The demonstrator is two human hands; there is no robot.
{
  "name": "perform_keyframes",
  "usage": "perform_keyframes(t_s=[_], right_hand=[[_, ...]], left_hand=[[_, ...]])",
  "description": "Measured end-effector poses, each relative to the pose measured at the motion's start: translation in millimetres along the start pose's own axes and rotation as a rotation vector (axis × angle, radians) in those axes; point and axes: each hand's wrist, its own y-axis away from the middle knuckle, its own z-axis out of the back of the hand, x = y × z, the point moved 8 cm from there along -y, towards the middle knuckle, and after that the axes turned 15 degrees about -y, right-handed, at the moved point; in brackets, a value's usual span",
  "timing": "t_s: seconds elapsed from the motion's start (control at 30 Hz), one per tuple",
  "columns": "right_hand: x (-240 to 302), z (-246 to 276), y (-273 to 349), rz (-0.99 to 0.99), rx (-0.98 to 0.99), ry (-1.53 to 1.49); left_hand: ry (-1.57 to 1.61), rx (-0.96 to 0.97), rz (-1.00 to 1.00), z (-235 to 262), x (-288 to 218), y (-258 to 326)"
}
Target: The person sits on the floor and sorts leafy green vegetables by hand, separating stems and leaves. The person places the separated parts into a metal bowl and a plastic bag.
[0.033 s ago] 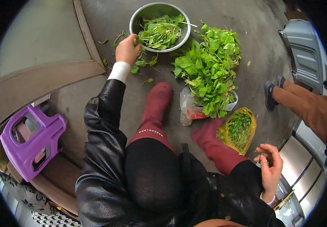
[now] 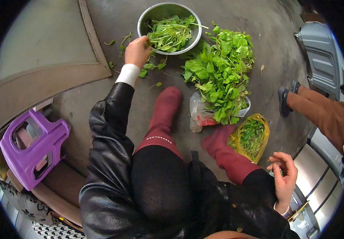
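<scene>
My left hand is closed at the near left rim of a round metal bowl, its fingertips pinching leafy greens. Inside the bowl lies a heap of leafy greens with long pale stems. Low on the right, my right hand is held above my thigh with its fingers curled. A small bit of green shows between those fingers; its exact shape is hidden. Right of the bowl spreads a large pile of leafy greens, partly on a clear plastic bag with red markings.
A yellow plastic bag of cut greens stands by my right boot. Loose leaves lie on the floor near the bowl. A purple plastic stool is at left. Another person's legs and a grey plastic chair are at right.
My left hand has shifted slightly at the bowl's rim, and dark green now shows at its fingertips. The right hand stays where it was.
</scene>
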Motion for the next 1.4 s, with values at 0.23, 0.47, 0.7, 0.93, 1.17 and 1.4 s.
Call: perform_keyframes(t_s=[0.23, 0.47, 0.7, 0.93, 1.17, 1.4], right_hand=[[7, -14, -2, 0.021, 0.044, 0.038], [11, -18, -3, 0.028, 0.065, 0.093], [19, -27, -7, 0.082, 0.093, 0.175], [9, -18, -1, 0.05, 0.072, 0.193], [6, -23, -6, 0.045, 0.131, 0.197], [12, -29, -9, 0.021, 0.127, 0.218]], left_hand=[[-0.241, -0.015, -0.12, -32, -62, -46], [-0.433, -0.157, -0.479, -45, -143, -79], [-0.467, -0.03, -0.472, -90, -127, -71], [-0.107, -0.363, -0.368, -23, -78, -15], [-0.303, -0.101, 0.391, -45, 155, -19], [-0.136, -0.013, 0.346, -76, 139, -31]])
